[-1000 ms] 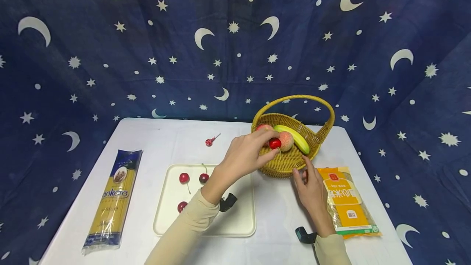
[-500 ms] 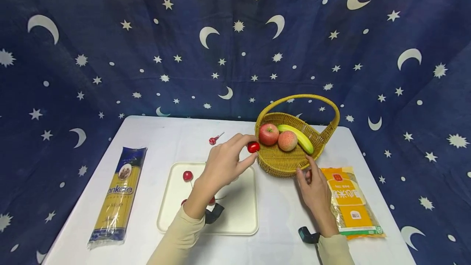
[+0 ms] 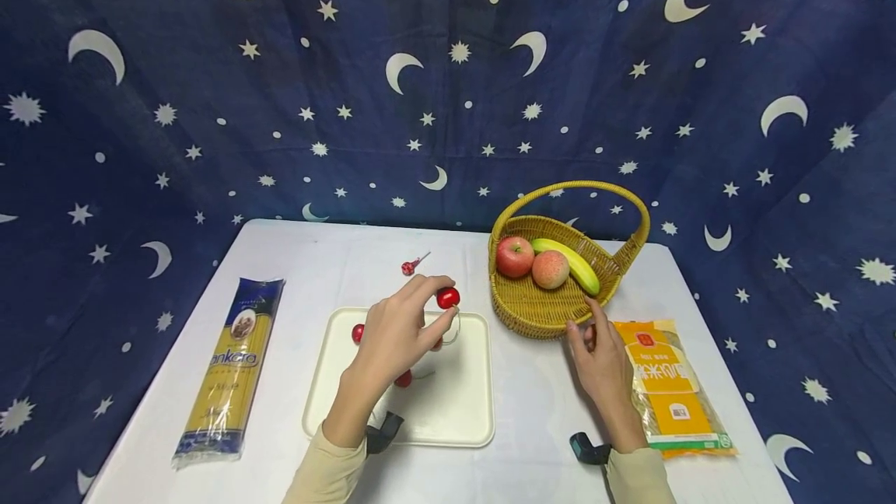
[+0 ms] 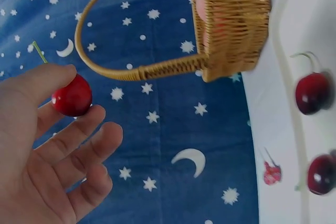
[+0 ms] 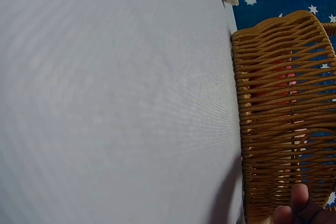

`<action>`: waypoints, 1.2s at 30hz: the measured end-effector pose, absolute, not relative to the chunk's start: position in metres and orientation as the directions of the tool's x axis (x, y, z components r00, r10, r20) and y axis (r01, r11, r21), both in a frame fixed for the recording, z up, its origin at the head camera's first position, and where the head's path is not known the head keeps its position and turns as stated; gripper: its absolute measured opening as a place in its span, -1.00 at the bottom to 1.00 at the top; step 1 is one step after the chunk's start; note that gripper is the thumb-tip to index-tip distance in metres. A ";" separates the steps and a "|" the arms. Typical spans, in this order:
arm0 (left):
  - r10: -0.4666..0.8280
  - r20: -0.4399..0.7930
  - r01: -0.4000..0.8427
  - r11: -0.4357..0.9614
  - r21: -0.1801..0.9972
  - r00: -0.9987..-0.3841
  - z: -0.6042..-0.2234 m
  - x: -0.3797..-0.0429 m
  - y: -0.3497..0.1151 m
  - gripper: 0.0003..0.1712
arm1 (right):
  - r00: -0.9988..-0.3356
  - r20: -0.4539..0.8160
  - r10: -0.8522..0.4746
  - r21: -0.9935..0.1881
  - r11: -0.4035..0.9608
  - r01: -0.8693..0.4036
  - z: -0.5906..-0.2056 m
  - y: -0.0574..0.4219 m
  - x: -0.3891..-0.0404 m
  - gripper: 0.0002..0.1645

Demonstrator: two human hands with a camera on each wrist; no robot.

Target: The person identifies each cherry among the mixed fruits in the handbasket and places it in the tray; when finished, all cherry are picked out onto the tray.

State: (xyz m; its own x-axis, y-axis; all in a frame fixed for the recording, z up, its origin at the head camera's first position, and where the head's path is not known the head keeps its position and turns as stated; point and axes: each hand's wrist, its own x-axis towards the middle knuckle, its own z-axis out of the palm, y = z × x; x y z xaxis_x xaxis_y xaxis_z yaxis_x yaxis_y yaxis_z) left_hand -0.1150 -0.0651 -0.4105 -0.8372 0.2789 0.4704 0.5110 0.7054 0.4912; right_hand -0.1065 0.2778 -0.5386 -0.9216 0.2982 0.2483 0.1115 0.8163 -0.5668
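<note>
My left hand (image 3: 395, 329) pinches a red cherry (image 3: 448, 298) by its sides, above the far edge of the cream tray (image 3: 458, 411). In the left wrist view the cherry (image 4: 72, 95) sits between thumb and fingers, its green stem sticking up, the other fingers loosely bent. Other cherries (image 3: 403, 379) lie on the tray, partly hidden by the left hand. My right hand (image 3: 603, 356) holds the near right rim of the wicker basket (image 3: 521, 323), index finger over the edge, thumb outside. An apple (image 3: 514, 257), a peach (image 3: 551, 269) and a banana (image 3: 572, 261) lie in the basket.
A spaghetti pack (image 3: 227, 372) lies at the left, and a yellow noodle pack (image 3: 665, 379) lies right of the right hand. Behind the tray is a small red lollipop (image 3: 409, 267). The basket's tall handle (image 3: 570, 187) arches above the fruit. A starry curtain (image 3: 350, 99) hangs behind the table.
My left hand has drawn back from over the basket, leftward to the tray, with the cherry still pinched. The apple and peach now show fully. My right hand has stayed at the basket rim.
</note>
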 end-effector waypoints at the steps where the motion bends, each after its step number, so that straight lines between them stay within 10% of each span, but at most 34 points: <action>1: 0.272 0.465 0.503 0.707 0.497 -0.842 -0.413 -0.113 -0.067 -0.62 | -0.921 0.249 0.300 -0.566 0.816 0.112 -0.539 0.278 -0.107 -0.31; 24: 0.347 0.516 0.564 0.746 0.354 -0.783 -0.486 -0.095 -0.076 -0.60 | -0.918 0.246 0.311 -0.575 0.809 0.120 -0.541 0.279 -0.106 -0.29; 36: 0.431 0.353 0.540 0.779 0.318 -0.830 -0.519 -0.086 -0.068 -0.61 | -0.916 0.254 0.311 -0.578 0.808 0.114 -0.540 0.277 -0.107 -0.30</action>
State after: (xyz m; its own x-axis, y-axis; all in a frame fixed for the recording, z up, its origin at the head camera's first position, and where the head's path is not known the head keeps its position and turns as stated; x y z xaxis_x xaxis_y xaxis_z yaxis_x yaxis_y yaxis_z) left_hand -0.0863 -0.0683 -0.5191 -0.8303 0.4309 0.3534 0.5398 0.7793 0.3181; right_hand -0.1070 0.2772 -0.5401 -0.9159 0.3110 0.2537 0.1141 0.8078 -0.5783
